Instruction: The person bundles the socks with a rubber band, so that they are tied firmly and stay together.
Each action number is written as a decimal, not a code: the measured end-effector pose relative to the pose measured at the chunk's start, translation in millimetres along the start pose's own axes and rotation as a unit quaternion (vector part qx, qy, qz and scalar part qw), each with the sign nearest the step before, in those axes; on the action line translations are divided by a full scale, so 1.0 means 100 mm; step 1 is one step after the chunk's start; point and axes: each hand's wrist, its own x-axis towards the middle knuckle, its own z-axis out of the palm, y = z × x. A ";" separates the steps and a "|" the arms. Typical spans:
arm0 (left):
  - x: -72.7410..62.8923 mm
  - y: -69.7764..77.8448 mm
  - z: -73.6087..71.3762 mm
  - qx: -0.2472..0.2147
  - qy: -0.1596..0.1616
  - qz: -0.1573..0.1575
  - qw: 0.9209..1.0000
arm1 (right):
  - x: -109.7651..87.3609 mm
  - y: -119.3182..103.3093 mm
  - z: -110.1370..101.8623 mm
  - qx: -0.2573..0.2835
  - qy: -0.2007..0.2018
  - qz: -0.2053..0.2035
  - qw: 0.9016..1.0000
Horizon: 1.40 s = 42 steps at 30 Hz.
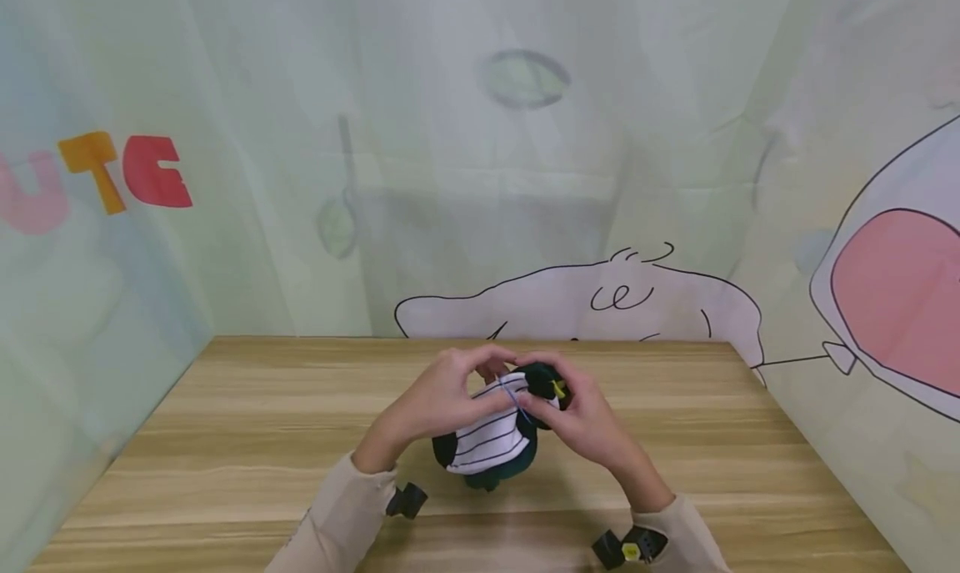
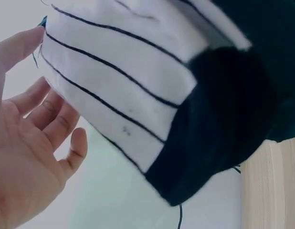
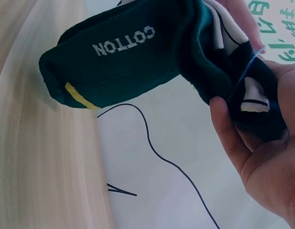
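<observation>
Both hands hold a bundle of socks above the table, dark green with white parts crossed by thin dark stripes. A thin blue band runs across the bundle. My left hand has its thumb on the striped side and curved fingers behind, the tips beside the band. In the left wrist view, its thumb meets the end of the white part. My right hand grips the other end, where folded dark green and white fabric shows. White "COTTON" lettering and a yellow stripe mark the dark green sock in the right wrist view.
A wood-grain table lies below the hands. Pale printed fabric rises behind it and along both sides. Small dark devices sit at both wrists, near the sleeve cuffs.
</observation>
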 end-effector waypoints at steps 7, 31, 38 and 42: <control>-0.03 0.01 0.00 -0.008 -0.019 -0.022 1.000 | -0.01 0.00 0.00 0.001 -0.001 0.004 1.000; -0.01 0.05 0.01 -0.042 0.045 -0.075 0.995 | 0.01 -0.05 -0.06 0.021 0.045 0.060 0.997; -0.01 0.06 0.01 -0.063 0.036 -0.076 0.994 | 0.01 -0.07 -0.10 0.034 0.058 0.064 0.996; 0.00 0.06 0.04 -0.089 0.014 -0.074 0.993 | 0.02 -0.09 -0.08 0.032 0.057 0.047 0.997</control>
